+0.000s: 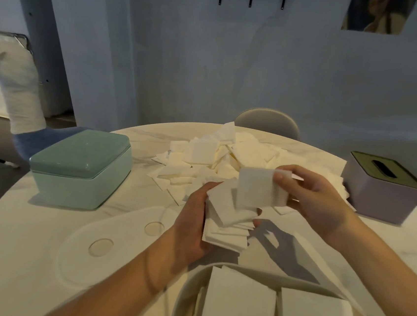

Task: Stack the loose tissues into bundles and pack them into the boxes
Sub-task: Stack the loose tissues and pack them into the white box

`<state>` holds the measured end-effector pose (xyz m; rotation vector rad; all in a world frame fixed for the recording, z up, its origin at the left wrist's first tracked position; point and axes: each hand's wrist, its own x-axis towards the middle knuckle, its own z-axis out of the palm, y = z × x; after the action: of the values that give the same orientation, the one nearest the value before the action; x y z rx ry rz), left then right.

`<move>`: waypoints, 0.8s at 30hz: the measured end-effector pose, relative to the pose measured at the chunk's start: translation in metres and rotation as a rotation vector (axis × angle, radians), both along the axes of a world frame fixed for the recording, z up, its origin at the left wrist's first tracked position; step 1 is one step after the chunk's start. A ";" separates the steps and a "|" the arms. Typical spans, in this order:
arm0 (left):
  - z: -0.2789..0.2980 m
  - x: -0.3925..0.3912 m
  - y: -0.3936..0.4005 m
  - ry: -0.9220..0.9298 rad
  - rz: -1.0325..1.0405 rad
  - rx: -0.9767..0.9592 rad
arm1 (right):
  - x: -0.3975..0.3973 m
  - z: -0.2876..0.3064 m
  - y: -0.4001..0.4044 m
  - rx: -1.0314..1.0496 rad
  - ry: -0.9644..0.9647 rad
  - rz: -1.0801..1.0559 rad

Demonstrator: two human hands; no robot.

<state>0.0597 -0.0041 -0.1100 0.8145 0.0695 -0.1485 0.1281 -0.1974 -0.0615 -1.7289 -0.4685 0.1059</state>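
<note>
A heap of loose white tissues (217, 158) lies at the far middle of the round white table (40, 230). My left hand (193, 223) holds an uneven bundle of tissues (229, 221) above the table, fingers curled under it. My right hand (311, 197) pinches a single folded tissue (258, 188) upright, just above the bundle. At the near edge stands an open white box (187, 297) with two tissue stacks (237, 310) side by side in it.
A closed mint-green box (80, 167) sits at the left. A lilac box with an olive slotted lid (384, 189) sits at the right. A flat white lid with round dimples (105, 245) lies near the left forearm. A chair back (268, 121) shows behind the table.
</note>
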 end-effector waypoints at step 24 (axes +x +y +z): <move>0.005 0.003 0.006 0.046 -0.027 0.251 | -0.009 -0.001 0.004 -0.420 -0.223 0.082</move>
<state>0.0623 0.0018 -0.1049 1.0626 0.1221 -0.1865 0.1188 -0.1933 -0.0629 -2.1456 -0.7205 0.0735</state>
